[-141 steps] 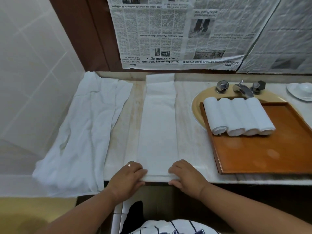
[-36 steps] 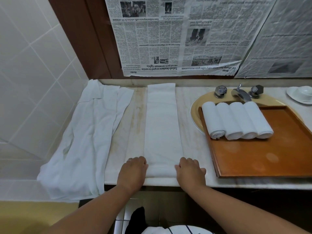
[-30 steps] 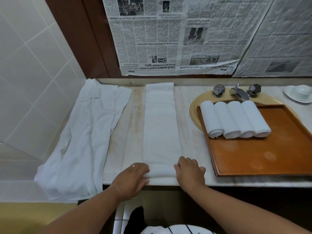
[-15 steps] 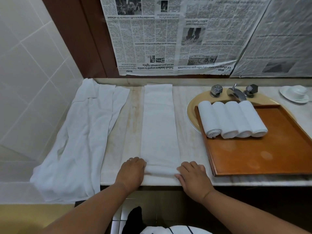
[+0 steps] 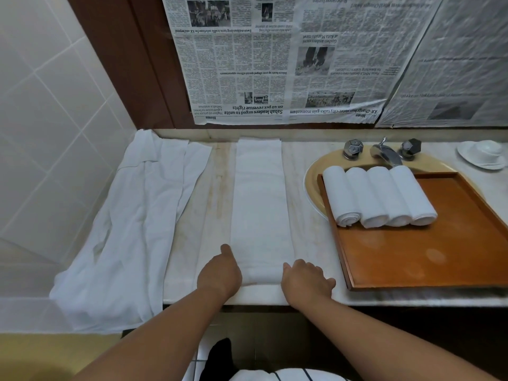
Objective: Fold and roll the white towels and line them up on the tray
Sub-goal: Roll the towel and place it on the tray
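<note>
A long folded white towel (image 5: 259, 199) lies as a strip down the middle of the marble counter, and its near end is turned up into a small roll (image 5: 262, 274). My left hand (image 5: 220, 273) grips the roll's left end, thumb pointing away from me. My right hand (image 5: 306, 280) grips the right end with its fingers curled over it. A wooden tray (image 5: 428, 259) sits to the right, with several rolled white towels (image 5: 379, 196) lined up side by side at its far left corner.
Loose white towels (image 5: 132, 229) drape over the counter's left part and hang off its front edge beside the tiled wall. The tray rests over a yellow basin (image 5: 312, 182) with a chrome tap (image 5: 384, 154). A white dish (image 5: 482, 155) stands far right.
The towel's near edge has been turned over into a small roll. Both hands have shifted slightly away from me along the strip, staying at the roll's two ends.
</note>
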